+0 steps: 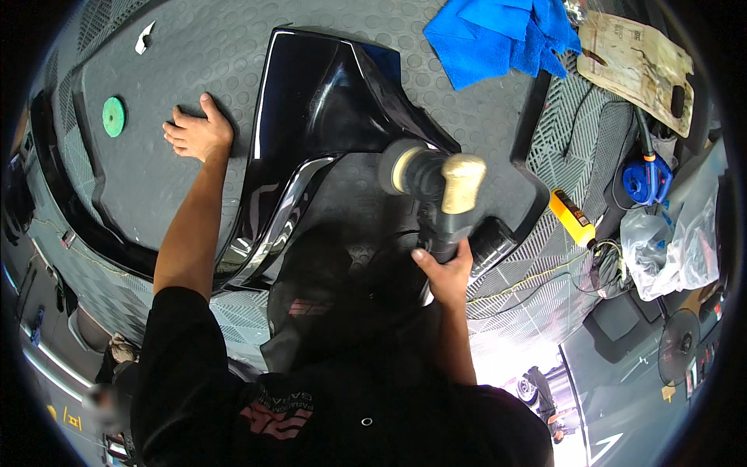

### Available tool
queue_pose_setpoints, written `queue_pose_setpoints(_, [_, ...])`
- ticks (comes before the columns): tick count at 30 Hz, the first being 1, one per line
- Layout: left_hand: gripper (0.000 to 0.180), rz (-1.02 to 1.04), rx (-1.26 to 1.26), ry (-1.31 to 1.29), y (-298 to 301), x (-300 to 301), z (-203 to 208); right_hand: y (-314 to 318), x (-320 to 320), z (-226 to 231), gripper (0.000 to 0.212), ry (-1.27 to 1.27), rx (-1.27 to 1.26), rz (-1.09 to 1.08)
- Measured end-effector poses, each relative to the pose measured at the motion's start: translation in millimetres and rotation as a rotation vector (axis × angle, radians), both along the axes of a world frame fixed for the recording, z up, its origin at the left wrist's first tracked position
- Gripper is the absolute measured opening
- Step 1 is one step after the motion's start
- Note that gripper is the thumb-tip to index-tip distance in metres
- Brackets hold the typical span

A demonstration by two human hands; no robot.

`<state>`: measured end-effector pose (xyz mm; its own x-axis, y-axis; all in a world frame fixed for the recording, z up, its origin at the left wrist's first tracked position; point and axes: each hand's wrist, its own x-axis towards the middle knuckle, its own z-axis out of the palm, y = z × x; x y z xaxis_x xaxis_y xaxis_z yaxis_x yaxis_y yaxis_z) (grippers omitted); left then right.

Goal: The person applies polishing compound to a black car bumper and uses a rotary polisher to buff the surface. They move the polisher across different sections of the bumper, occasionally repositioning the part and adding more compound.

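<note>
My right hand (447, 276) is wrapped round the rear handle of a black and gold polishing machine (459, 187). Its round pad (398, 166) is tipped on its side near the right edge of a glossy black car body panel (311, 93); whether the two touch I cannot tell. The panel lies in front of me and has a curved cut-out with a shiny edge. My left hand (202, 135) holds nothing and rests with fingers spread on the dimpled dark mat (194, 50), left of the panel. A green round polishing pad (113, 117) lies farther left.
Blue cloths (498, 39) lie at the far right. A black cylindrical container (492, 243) is beside my right hand, and a yellow bottle (572, 218) lies beyond the mat's raised rim. Cords, a blue tool (648, 180), clear plastic bags (669, 249) and a stained board (634, 66) fill the right side.
</note>
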<state>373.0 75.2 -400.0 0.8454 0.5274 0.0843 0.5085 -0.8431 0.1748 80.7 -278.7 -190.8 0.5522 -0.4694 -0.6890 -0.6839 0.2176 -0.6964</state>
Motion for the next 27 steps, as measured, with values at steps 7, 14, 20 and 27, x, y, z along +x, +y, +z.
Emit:
queue_pose_setpoints(7, [0.093, -0.001, 0.028, -0.017, 1, 0, -4, -24, 18, -14, 0.065, -0.001, -0.029, -0.127])
queue_pose_setpoints(14, [0.092, -0.028, 0.014, 0.017, 0, -2, 1, -10, 75, -9, 0.064, -0.022, -0.045, 0.027])
queue_pose_setpoints(20, [0.091, -0.022, -0.020, 0.056, -5, -1, 12, -72, 171, 15, 0.074, -0.043, 0.254, 0.265])
queue_pose_setpoints(27, [0.092, -0.021, -0.034, 0.068, -7, 0, 15, -152, 322, 37, 0.068, 0.310, 0.493, 0.597])
